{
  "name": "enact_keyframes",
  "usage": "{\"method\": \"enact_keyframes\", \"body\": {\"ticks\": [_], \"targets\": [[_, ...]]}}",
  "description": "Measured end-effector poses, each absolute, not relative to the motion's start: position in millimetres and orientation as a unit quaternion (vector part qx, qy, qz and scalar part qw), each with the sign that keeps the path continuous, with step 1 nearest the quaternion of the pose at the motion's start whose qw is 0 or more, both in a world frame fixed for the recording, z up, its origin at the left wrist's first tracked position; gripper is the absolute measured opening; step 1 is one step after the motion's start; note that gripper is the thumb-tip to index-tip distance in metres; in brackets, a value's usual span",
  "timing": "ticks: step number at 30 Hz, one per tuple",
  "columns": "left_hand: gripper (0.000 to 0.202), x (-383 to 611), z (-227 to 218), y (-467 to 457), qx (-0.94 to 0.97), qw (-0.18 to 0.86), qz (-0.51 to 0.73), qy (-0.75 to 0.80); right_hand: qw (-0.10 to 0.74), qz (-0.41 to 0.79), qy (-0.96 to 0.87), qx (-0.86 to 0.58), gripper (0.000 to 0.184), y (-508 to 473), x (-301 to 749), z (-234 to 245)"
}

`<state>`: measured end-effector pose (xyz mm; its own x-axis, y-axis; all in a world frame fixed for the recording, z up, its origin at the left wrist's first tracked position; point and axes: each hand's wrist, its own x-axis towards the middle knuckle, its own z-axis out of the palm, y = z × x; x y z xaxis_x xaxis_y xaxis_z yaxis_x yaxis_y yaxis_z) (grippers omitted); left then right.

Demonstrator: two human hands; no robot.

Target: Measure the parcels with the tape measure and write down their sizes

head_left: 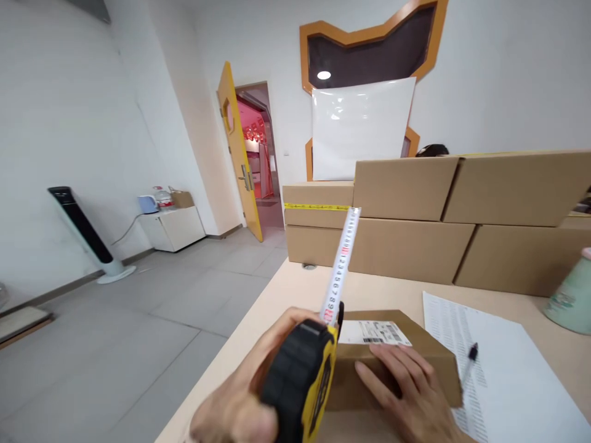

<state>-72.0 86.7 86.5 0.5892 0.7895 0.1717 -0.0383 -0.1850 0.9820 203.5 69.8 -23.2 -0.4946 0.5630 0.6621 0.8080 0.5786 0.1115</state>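
My left hand (249, 381) is wrapped round a black and yellow tape measure (300, 375). Its white blade (340, 267) sticks out upward and away, tilted a little right, with black and red numbers on it. My right hand (410, 394) rests on a small brown cardboard box (438, 357), fingers stretched over its near top edge. A white shipping label (373, 332) with barcodes lies on the box's top, just beyond my fingertips. The tape measure's case hides the box's left end.
Larger cardboard boxes (406, 246) stand stacked along the table's far side. Printed sheets (512, 357) with a pen (471, 360) lie right of the small box, near a pale green container (572, 301). The table's edge (240, 323) runs along the left; beyond it is grey floor.
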Motion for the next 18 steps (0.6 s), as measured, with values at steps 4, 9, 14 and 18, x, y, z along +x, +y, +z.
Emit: {"method": "enact_keyframes", "body": {"ticks": [4, 9, 14, 18], "targets": [[0.078, -48, 111, 120, 0.698, 0.621, 0.307, 0.179, 0.268, -0.09, -0.877, -0.389, 0.071, 77, 194, -24], [0.076, -46, 107, 162, 0.745, 0.589, 0.245, 0.194, 0.392, 0.023, -0.812, -0.432, 0.035, 72, 205, -13], [0.083, -53, 98, 180, 0.803, 0.54, 0.119, 0.221, 0.586, 0.14, -0.519, -0.606, 0.035, 88, 243, 5], [0.082, -48, 100, 185, 0.818, 0.528, 0.056, 0.223, 0.637, 0.226, -0.456, -0.579, 0.053, 108, 269, 11]]}}
